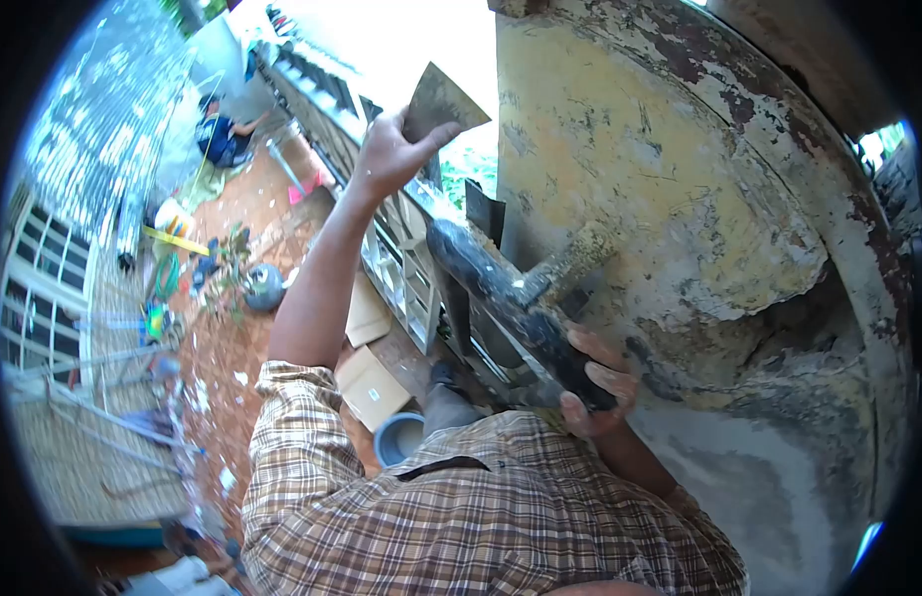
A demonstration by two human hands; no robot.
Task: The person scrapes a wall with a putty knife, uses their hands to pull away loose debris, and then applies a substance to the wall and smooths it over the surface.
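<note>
My left hand (396,151) is raised near the top centre, its thumb and fingers closed on a flat, roughly triangular metal blade (443,104). Lower right, my right hand (600,385) is wrapped round the lower end of a worn dark bar-shaped tool (491,288). A crusted grey piece (570,260) sticks out from the tool's middle towards the wall. Beside both hands stands the wall (640,169), with yellowish peeling paint above and a broken, hollow patch at its right. Smooth grey plaster (729,487) covers its lower part.
A metal railing (406,263) runs left of the wall. Below are cardboard pieces (370,387), a blue bucket (398,437), a round pot (263,287) and a yellow bar (176,239). Another person (220,137) crouches at the upper left. White-barred windows (49,258) lie far left.
</note>
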